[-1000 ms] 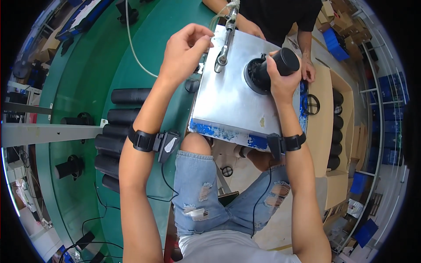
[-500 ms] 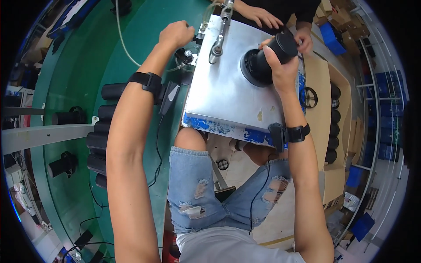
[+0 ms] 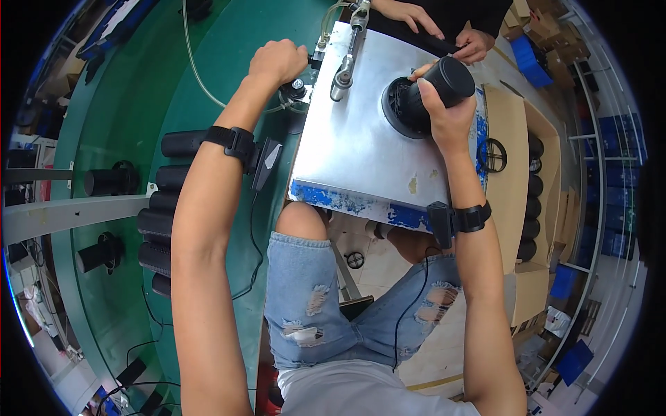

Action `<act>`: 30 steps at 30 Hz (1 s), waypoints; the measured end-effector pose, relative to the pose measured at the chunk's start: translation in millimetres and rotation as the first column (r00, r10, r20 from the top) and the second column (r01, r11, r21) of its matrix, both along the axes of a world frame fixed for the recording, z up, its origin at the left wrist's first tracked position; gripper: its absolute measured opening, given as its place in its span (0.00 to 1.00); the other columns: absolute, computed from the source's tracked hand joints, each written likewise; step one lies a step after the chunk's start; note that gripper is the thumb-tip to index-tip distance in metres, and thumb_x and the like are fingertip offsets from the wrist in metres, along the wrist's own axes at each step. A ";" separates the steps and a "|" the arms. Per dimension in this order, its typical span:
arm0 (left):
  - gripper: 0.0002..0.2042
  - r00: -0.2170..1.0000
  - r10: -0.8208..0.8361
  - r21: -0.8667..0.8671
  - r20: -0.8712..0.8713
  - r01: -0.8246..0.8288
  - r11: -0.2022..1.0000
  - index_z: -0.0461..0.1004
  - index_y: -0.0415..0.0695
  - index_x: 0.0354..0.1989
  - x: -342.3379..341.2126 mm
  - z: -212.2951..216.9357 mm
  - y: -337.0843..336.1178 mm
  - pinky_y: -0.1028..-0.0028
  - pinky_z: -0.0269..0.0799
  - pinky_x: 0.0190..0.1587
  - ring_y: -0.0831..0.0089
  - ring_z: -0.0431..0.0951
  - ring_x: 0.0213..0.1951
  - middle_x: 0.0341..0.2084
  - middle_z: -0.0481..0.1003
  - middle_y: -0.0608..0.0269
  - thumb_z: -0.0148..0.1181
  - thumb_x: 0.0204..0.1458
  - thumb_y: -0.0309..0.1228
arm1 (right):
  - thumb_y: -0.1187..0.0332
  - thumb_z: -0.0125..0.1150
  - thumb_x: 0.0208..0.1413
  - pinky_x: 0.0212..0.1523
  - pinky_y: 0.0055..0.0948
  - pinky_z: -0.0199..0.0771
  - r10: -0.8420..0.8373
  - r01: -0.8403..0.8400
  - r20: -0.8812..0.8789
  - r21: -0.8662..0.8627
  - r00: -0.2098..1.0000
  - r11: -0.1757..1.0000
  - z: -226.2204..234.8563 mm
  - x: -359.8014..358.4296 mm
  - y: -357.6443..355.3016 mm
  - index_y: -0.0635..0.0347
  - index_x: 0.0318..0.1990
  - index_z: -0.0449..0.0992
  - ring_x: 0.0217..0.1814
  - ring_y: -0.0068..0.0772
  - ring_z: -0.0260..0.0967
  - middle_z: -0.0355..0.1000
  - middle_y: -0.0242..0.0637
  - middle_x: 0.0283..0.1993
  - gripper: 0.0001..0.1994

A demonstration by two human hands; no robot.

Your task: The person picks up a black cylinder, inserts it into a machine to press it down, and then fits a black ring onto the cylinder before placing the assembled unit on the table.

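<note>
Black cylinder (image 3: pixel 444 87) lies tilted in a round black fixture (image 3: pixel 402 107) on the metal plate (image 3: pixel 361 152), the right hand (image 3: pixel 444 118) clamped around it. Left hand (image 3: pixel 277 62) is fisted on a knob (image 3: pixel 298 89) at the plate's left edge. Beyond, another person's 2 hands (image 3: pixel 444 31) rest together.

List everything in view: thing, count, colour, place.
black cylinder: 1, black, on metal plate, in right hand
metal plate: 1, silver with blue edge, centre
lever tool: 1, metal, plate's top
black cylinders: several, green belt, left
green belt: 1, left
cardboard box: 1, brown, right
co-worker's hands: 2, top
left hand: fist at plate's left edge
right hand: gripping cylinder
</note>
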State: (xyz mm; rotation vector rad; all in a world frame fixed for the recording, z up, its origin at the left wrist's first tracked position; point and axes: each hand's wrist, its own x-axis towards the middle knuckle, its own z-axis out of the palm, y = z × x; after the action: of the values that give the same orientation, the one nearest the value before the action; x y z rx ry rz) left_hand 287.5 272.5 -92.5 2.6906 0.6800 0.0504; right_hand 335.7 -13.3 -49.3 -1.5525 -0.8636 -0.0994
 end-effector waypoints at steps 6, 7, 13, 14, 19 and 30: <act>0.26 0.988 -0.154 -0.137 0.034 0.157 0.978 0.79 0.39 0.40 -13.1 8.5 11.6 0.56 0.69 0.50 0.41 0.74 0.42 0.36 0.77 0.38 0.42 0.58 0.50 | 0.77 0.61 0.51 0.48 0.26 0.69 0.019 -0.018 -0.013 0.092 1.000 0.996 5.6 -2.2 -0.8 0.65 0.41 0.70 0.41 0.25 0.71 0.74 0.36 0.37 0.11; 0.27 0.984 -0.160 -0.211 0.078 0.174 0.962 0.77 0.37 0.40 -17.1 3.8 14.0 0.58 0.67 0.53 0.43 0.73 0.47 0.40 0.76 0.39 0.40 0.58 0.50 | 0.76 0.62 0.51 0.48 0.27 0.69 -0.072 0.072 0.025 0.010 0.997 0.997 11.5 -4.1 -1.1 0.66 0.42 0.70 0.41 0.25 0.71 0.74 0.36 0.37 0.12; 0.14 0.557 0.145 -0.252 0.818 0.121 0.960 0.73 0.37 0.45 -110.9 75.2 -17.6 0.65 0.67 0.52 0.55 0.76 0.46 0.41 0.76 0.48 0.51 0.56 0.34 | 0.58 0.55 0.58 0.49 0.34 0.74 -0.213 0.191 -0.003 0.456 0.977 0.869 196.4 -46.9 -27.0 0.69 0.43 0.74 0.42 0.35 0.72 0.73 0.44 0.39 0.19; 0.12 0.456 0.164 -0.274 0.874 0.185 0.944 0.74 0.38 0.43 -125.8 100.4 -45.4 0.66 0.68 0.50 0.59 0.77 0.41 0.37 0.76 0.50 0.54 0.53 0.30 | 0.58 0.55 0.58 0.49 0.34 0.74 -0.196 0.177 -0.005 0.454 0.981 0.873 199.7 -78.1 -37.3 0.69 0.43 0.74 0.42 0.35 0.72 0.73 0.44 0.39 0.19; 0.35 0.435 -0.216 0.095 0.874 0.283 0.954 0.68 0.38 0.54 -265.7 151.5 -154.8 0.52 0.49 0.63 0.51 0.65 0.58 0.52 0.69 0.52 0.68 0.38 0.46 | 0.36 0.63 0.39 0.60 0.47 0.60 0.301 -0.255 0.308 -0.183 0.903 0.950 164.9 -175.1 -12.5 0.70 0.51 0.69 0.55 0.47 0.65 0.67 0.53 0.50 0.43; 0.29 0.074 0.682 -0.534 0.727 -0.563 0.630 0.64 0.37 0.46 -531.4 43.5 -8.9 0.68 0.71 0.44 0.70 0.74 0.41 0.39 0.74 0.57 0.74 0.40 0.37 | 0.71 0.58 0.55 0.62 0.33 0.58 0.352 -0.478 -0.442 -0.215 0.825 0.851 -14.1 -273.3 -41.1 0.67 0.54 0.67 0.65 0.37 0.58 0.63 0.46 0.60 0.19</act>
State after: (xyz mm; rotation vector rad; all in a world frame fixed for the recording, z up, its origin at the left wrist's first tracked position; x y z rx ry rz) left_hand -244.0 263.6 -49.0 1.5189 1.2877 1.5415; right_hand 62.4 -54.4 -63.4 -1.5616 -0.9101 0.6857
